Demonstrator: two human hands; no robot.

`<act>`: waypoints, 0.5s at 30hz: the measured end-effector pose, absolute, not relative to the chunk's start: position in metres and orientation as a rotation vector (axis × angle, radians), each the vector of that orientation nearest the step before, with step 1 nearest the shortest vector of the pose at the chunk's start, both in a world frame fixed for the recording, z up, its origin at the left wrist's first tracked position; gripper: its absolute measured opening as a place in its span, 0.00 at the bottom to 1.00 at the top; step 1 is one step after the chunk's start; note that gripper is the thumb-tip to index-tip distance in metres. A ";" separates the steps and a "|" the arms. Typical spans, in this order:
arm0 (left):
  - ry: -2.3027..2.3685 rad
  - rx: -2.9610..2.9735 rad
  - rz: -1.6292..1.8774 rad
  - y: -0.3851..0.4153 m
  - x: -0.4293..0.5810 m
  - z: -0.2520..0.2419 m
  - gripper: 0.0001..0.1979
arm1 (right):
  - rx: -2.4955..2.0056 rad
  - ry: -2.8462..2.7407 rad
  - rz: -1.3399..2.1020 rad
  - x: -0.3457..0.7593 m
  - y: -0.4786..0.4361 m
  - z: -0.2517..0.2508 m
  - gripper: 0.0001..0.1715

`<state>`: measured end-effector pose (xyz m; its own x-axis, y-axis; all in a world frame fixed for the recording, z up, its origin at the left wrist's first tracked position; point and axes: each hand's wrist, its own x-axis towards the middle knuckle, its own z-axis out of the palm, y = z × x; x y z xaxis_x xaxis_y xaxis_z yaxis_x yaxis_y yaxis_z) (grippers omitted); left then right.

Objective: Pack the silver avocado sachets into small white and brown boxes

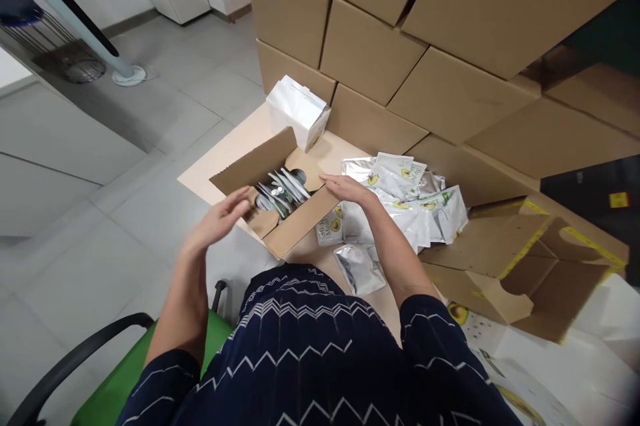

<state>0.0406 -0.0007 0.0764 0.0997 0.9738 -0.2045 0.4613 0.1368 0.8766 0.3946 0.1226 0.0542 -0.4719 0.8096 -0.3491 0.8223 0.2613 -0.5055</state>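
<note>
An open cardboard box (303, 221) stands on the table with its long flaps raised. Inside it, several flat pouches (291, 185) stand on edge in a row, some with white spout-like caps. My left hand (221, 216) is at the box's left end, fingers stretched out by the short flap; whether it touches is hard to tell. At the opposite end, my right hand (347, 188) lies with extended fingers against the box's edge. Just right of the box are a pile of silver and white pouches (400, 206) with avocado pictures and a single silver pouch (360, 271).
Behind the table (210, 169) rises a stack of closed cartons (375, 49). A white box (296, 106) stands at the table's far corner. Another open carton (515, 266) lies to the right. A green chair (117, 373) with black armrests is at my left.
</note>
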 end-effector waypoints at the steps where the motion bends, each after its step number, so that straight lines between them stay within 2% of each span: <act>1: 1.492 1.537 0.654 -0.004 0.046 0.071 0.43 | 1.603 2.459 -1.025 0.394 0.126 0.057 0.29; 3: 1.504 1.673 0.560 -0.011 0.055 0.058 0.38 | 1.625 2.379 -1.126 0.393 0.133 0.062 0.26; 6: 1.607 1.845 0.530 -0.021 0.065 0.040 0.29 | 1.667 2.176 -1.481 0.398 0.143 0.066 0.25; 10: 1.680 2.001 0.703 -0.033 0.072 0.020 0.19 | 1.552 1.824 -2.175 0.419 0.147 0.053 0.33; 13: 1.632 2.037 0.749 -0.046 0.069 0.019 0.21 | 1.352 1.707 -2.530 0.433 0.145 0.038 0.35; 15: 1.557 2.067 0.655 -0.055 0.065 0.024 0.25 | 1.290 1.759 -2.583 0.434 0.143 0.031 0.33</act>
<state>0.0652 -0.0553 0.0242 0.2429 0.9655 0.0940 0.7419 -0.2473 0.6232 0.4339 0.1430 0.0313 -0.6843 0.5725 -0.4516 0.2106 -0.4377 -0.8741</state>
